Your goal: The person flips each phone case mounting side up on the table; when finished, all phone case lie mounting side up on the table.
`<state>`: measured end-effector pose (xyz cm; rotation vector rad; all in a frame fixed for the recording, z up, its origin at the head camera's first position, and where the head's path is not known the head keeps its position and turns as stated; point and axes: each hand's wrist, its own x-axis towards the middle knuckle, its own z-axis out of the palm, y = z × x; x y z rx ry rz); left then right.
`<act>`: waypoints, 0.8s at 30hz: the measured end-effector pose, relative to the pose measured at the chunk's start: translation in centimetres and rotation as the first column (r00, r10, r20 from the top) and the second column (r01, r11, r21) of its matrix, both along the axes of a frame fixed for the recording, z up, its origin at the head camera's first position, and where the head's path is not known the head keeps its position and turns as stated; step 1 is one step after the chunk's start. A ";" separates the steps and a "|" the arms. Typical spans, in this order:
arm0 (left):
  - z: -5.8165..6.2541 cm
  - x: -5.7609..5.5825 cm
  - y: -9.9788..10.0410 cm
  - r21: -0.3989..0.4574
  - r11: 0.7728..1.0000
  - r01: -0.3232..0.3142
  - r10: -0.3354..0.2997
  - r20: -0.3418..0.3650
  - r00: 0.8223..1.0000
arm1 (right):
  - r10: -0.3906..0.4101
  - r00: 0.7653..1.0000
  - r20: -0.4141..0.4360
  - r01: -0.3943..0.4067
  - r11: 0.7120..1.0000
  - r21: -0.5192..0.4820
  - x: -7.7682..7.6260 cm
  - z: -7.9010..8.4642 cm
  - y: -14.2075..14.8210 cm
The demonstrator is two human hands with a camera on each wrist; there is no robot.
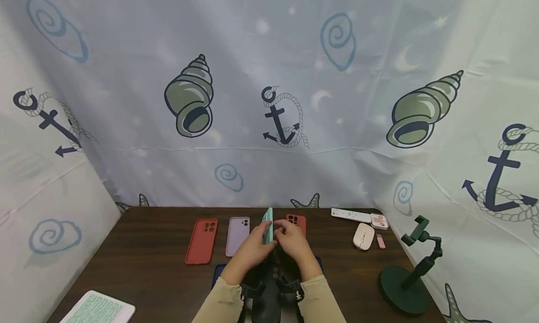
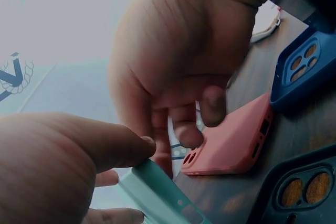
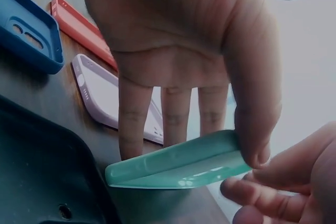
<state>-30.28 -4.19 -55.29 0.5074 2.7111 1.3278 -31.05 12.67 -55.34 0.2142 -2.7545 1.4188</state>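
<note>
A mint-green phone case [image 1: 268, 222] stands upright on edge between the two hands, above the table. My left hand [image 1: 254, 247] grips it, thumb on one edge and fingers behind, as the right wrist view shows on the case [image 3: 173, 163]. My right hand [image 1: 291, 241] is at the case's other side. In the left wrist view the fingers of that right hand [image 2: 178, 61] are bent, tips by the case's top edge; whether they pinch it is unclear. A red phone case [image 2: 231, 140] lies just behind this hand. Nearer is a dark phone case [image 2: 294, 195].
Another red case [image 1: 202, 241] and a purple case [image 1: 237, 236] lie left of the hands. Blue cases [image 2: 304, 66] flank the forearms. At right are a white remote [image 1: 350, 215], a mouse [image 1: 364, 236] and a green phone stand [image 1: 410, 285]. A keyboard [image 1: 98, 308] lies front left.
</note>
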 end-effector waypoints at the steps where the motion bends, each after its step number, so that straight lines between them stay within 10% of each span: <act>1: 0.0 0.0 0.0 0.002 1.000 0.001 -0.001 -0.002 1.000 | -0.001 1.000 0.006 0.001 1.000 0.011 0.0 -0.1 0.0; 24: 0.8 0.1 -0.7 0.007 1.000 -0.026 0.025 0.050 0.998 | 0.093 0.991 0.101 -0.110 0.976 0.187 0.0 -1.5 -0.4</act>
